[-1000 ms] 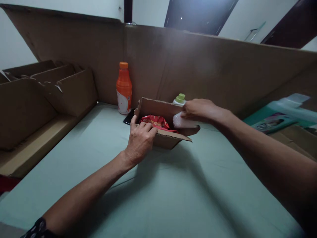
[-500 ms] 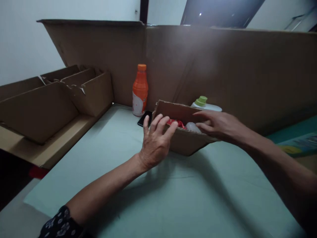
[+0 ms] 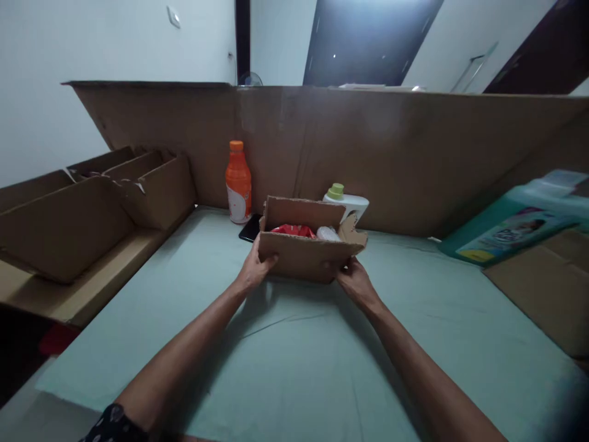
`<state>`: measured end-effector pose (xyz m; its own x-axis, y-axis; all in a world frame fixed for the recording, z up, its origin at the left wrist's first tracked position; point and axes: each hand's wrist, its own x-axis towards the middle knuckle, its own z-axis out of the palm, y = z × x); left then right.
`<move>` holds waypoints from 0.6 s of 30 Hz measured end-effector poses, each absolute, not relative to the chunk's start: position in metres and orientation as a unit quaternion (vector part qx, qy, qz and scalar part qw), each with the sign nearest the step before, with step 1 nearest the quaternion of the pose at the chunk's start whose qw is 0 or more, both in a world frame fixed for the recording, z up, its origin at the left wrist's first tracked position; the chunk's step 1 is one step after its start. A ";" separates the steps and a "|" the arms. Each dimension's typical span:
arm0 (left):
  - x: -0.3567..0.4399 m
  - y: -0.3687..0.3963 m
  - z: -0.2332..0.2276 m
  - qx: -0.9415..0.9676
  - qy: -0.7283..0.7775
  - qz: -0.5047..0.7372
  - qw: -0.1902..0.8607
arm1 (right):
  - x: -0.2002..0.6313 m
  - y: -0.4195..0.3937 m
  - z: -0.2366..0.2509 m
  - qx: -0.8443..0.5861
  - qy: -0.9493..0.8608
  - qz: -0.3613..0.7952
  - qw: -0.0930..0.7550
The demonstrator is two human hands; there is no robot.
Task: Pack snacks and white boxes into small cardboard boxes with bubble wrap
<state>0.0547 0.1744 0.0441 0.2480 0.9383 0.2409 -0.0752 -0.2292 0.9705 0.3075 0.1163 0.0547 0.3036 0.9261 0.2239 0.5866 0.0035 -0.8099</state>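
Smooth green cloth (image 3: 294, 368); both hands, left hand (image 3: 253, 276), right hand (image 3: 354, 282), fingers gripping corrugated cardboard box (image 3: 304, 258).

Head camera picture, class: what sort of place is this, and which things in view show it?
Probably a room at home used for packing. A tall cardboard screen rings a cloth-covered table, both hands grip a small cardboard box, and a door stands behind.

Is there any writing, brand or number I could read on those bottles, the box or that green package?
None can be read.
Orange bottle: white label, print blurred.
Teal package: picture and print, too blurred.
Red packet in the cardboard box: markings too small.
White bottle: no text visible.
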 end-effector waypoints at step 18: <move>-0.037 0.041 0.068 0.562 0.473 0.533 0.419 | 0.236 0.052 0.098 -0.627 -0.629 0.222 0.402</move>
